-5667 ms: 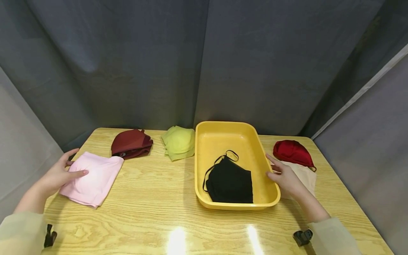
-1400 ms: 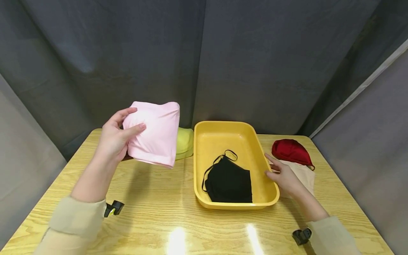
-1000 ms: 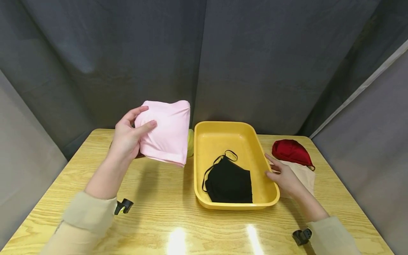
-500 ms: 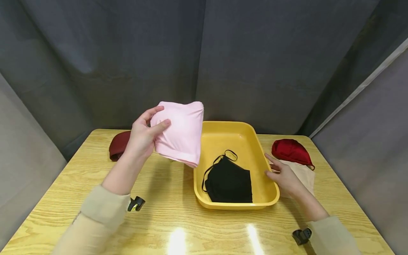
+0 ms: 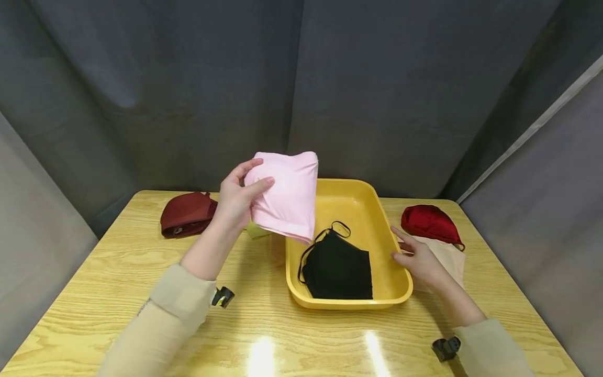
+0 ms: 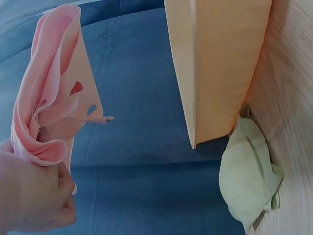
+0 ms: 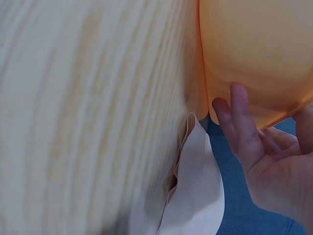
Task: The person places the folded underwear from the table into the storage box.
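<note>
My left hand [image 5: 235,196] holds a folded pink bra [image 5: 287,193] in the air, thumb on its near face and the other fingers behind. The bra overlaps the left rim of a yellow bin [image 5: 348,303] in the head view. The left wrist view shows the pink bra's folded layers [image 6: 49,98] edge-on, the fist at its lower end. A folded black bra [image 5: 339,272] with thin straps lies inside the bin. My right hand [image 5: 421,262] rests at the bin's right side, its fairly straight fingers [image 7: 240,110] against the outer wall.
A dark red bra [image 5: 186,214] lies at the table's back left. A yellow-green bra [image 6: 247,171] sits just left of the bin, mostly hidden behind my left hand in the head view. Right of the bin lie a red bra [image 5: 431,225] and a beige one [image 5: 447,259]. Grey curtains surround the table.
My left hand has lifted the pink bra from the table's left side and carried it rightward to the bin's left rim. The right hand and bin stay in place.
</note>
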`<state>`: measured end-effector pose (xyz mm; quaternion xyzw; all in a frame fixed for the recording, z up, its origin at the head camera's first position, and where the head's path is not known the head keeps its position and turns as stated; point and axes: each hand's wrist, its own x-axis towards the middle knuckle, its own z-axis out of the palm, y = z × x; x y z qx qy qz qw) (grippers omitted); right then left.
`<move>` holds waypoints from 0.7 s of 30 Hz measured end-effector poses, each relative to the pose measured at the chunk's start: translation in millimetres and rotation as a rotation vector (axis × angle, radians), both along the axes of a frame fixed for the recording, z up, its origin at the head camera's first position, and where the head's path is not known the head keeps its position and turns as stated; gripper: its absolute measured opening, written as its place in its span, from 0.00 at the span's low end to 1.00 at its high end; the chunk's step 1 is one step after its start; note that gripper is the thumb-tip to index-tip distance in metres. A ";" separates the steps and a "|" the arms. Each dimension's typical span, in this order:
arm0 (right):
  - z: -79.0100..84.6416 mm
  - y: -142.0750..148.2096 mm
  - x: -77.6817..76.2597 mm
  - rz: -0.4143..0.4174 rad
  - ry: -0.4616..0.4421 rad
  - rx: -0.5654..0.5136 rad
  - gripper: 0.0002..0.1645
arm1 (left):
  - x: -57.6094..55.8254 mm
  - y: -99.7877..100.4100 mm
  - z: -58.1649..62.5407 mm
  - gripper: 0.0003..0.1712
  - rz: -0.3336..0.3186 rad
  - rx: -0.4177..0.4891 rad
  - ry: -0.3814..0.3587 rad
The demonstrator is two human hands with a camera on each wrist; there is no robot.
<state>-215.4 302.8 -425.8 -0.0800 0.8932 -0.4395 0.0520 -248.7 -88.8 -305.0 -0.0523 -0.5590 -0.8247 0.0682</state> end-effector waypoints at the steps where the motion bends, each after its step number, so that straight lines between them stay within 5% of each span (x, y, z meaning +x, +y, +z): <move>1: -0.1 0.1 0.0 0.000 -0.001 0.001 0.41 | -1.0 2.2 -0.8 0.27 0.001 0.001 -0.004; 21: 1.1 0.3 1.2 -0.003 0.000 0.006 0.41 | -23.6 45.0 -34.1 0.27 0.049 -0.038 -0.025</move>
